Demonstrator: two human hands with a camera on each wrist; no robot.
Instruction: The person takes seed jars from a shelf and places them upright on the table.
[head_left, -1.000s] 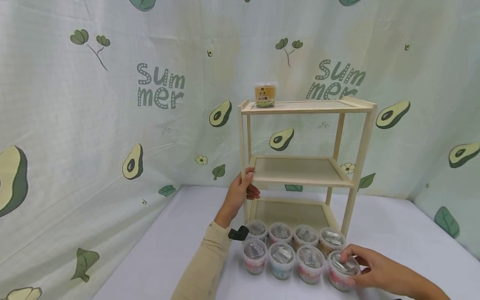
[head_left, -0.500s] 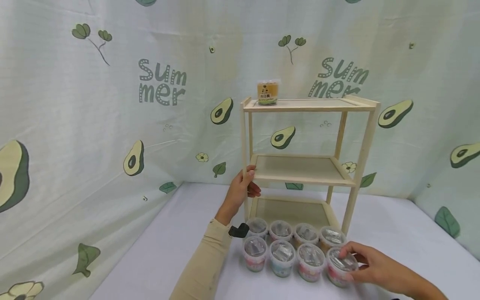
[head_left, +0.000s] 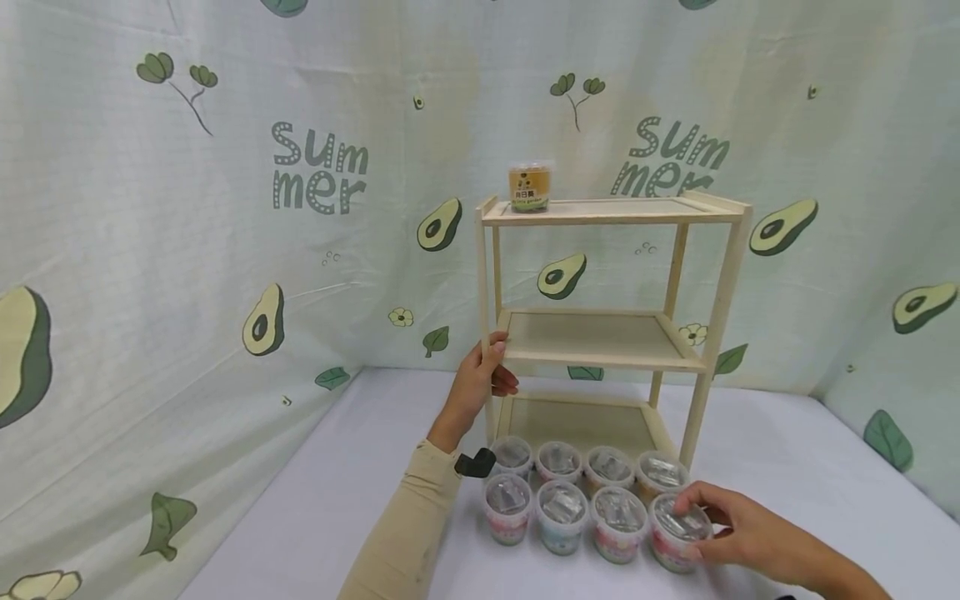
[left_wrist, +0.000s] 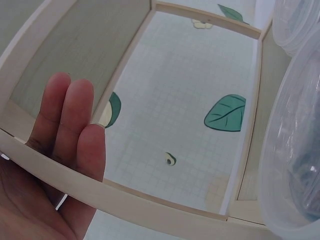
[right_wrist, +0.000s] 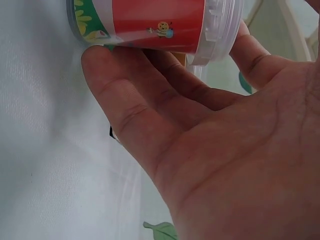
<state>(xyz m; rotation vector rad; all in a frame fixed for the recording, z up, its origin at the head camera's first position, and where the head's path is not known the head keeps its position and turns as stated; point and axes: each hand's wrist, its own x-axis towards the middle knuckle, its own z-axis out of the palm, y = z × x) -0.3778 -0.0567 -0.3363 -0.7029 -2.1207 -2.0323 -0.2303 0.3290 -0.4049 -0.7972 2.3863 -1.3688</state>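
Note:
My left hand (head_left: 474, 379) is around the front left post (head_left: 484, 283) of a three-tier wooden shelf (head_left: 600, 364), at middle-shelf height. In the left wrist view, curled fingers (left_wrist: 90, 150) come round that post. The right hand (head_left: 750, 537) grips a lidded plastic cup (head_left: 678, 521) at the right end of the front row. The right wrist view shows this cup's red label (right_wrist: 157, 25), with fingers against its side. Two rows of similar cups, one of them a blue-labelled cup (head_left: 562, 518), stand upright before the shelf.
A yellow-labelled container (head_left: 530, 187) stands at the top shelf's left end. The bottom shelf (head_left: 581, 421) lies low behind the back row of cups. A white cloth (head_left: 315, 517) covers the table, and a printed curtain (head_left: 420, 150) hangs behind.
The held cup has shifted slightly left, closer to its neighbour in the front row, with my right hand on it. My left hand keeps its place on the post.

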